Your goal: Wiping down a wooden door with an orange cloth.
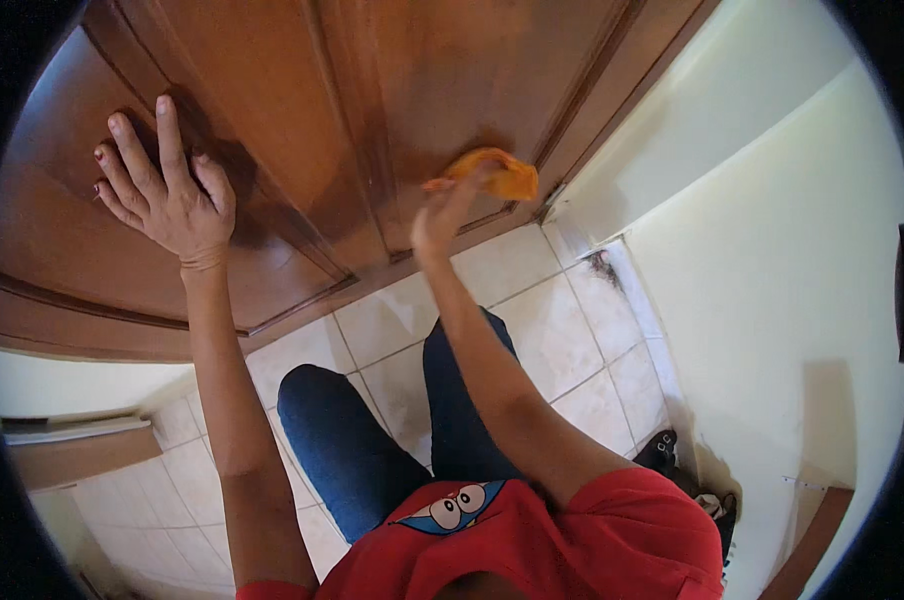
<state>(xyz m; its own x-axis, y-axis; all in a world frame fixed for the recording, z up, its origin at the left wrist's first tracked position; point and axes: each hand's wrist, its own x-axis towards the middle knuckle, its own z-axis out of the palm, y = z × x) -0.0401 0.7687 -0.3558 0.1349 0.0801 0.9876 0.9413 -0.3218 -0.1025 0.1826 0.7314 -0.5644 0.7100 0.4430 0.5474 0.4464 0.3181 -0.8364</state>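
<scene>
A brown panelled wooden door (272, 97) fills the upper part of the view. My left hand (170, 187) rests against its left panel, fingers spread, holding nothing. Towards the door's lower right, my right hand (448, 217) presses an orange cloth (512, 176) against the panel. The hand is blurred, and its fingertips are partly hidden by the cloth. Both arms reach forward over my bent knees in blue jeans (347, 442).
Light floor tiles (572, 322) run beneath the door. A pale wall (759, 247) stands on the right, with black footwear (656, 452) at its foot. At the lower right is a brown wooden piece (812, 544). A wooden ledge (84, 454) juts in at the left.
</scene>
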